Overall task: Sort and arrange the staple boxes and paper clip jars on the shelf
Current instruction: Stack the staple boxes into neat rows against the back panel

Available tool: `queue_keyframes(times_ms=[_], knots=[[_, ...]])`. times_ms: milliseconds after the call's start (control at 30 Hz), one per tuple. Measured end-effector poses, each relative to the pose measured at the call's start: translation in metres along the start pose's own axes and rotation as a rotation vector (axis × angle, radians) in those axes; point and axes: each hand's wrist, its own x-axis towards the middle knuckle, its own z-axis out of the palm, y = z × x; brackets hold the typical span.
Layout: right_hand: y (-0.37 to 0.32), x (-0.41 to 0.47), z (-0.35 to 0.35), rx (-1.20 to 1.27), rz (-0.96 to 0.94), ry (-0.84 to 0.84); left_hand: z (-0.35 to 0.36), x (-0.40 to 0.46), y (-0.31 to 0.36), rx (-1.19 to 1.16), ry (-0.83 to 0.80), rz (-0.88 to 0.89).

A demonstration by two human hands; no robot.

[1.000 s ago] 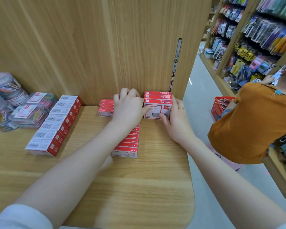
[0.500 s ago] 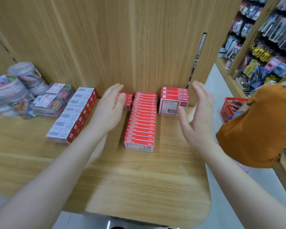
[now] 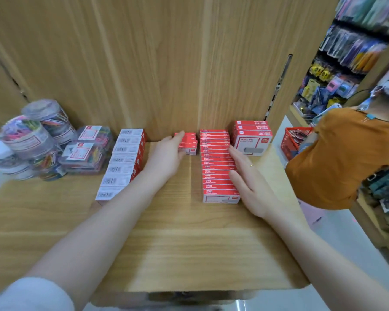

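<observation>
Shelf (image 3: 166,254) front is bare wood; both forearms reach in over it. Right hand (image 3: 247,182) lies flat, fingers (image 3: 235,157) straight and pressed together, along the right side of the middle row of staple boxes (image 3: 218,167), touching the boxes from about halfway back. That row's long axis runs front to back, square to the shelf edge, each box lying crosswise with its red label face up and toward the camera. Left hand (image 3: 166,153) reaches further back, fingers straight and close together, tips on the short stack of small boxes (image 3: 189,143) against the back panel; whether the thumb grips it I can't tell. Left row (image 3: 121,162) shows white barcode faces and runs front to back, slightly skewed. Larger boxes (image 3: 252,138) are stacked at right rear, just beside the middle row. Paper clip jars (image 3: 36,135) and clear clip cases (image 3: 88,149) sit far left, blurred. Step looks like squaring up the rows: keep the palm flat as a fence, push evenly along the full length so no box pivots, slide the small stack in line without tipping.
</observation>
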Motion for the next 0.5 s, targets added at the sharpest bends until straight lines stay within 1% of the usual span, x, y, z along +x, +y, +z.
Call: queue_keyframes(times_ms=[133, 200, 333, 500], knots=[[0.000, -0.001, 0.000, 0.053, 0.020, 0.066, 0.004, 0.001, 0.004, -0.059, 0.046, -0.039], [-0.001, -0.001, -0.001, 0.082, 0.043, 0.086, 0.003, 0.002, 0.013, -0.077, 0.091, -0.094], [-0.002, -0.003, -0.002, 0.133, 0.048, 0.100, 0.005, 0.008, 0.029, -0.082, 0.113, -0.195], [-0.005, -0.003, -0.006, 0.188, 0.060, 0.123, 0.010, 0.008, 0.029, -0.050, 0.124, -0.156]])
